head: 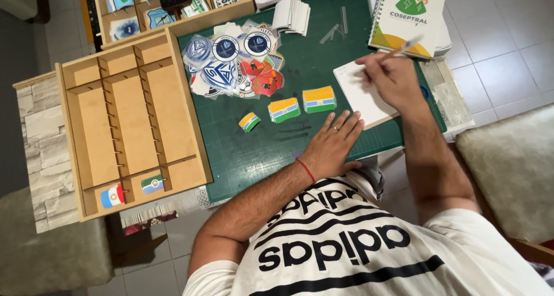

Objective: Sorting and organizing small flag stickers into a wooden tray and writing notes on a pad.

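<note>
My right hand grips a pen with its tip over a white notepad on the green cutting mat. My left hand lies flat on the mat, fingers spread, touching the notepad's lower left corner; a ring and a red wrist string show on it. Just beyond its fingers sit three stacks of yellow, blue and green flag stickers. A pile of round and shield-shaped stickers lies farther up the mat.
A wooden divided tray stands left of the mat, holding two small flag stickers. A second tray with stickers sits behind it. A spiral notebook and white card stacks lie at the top.
</note>
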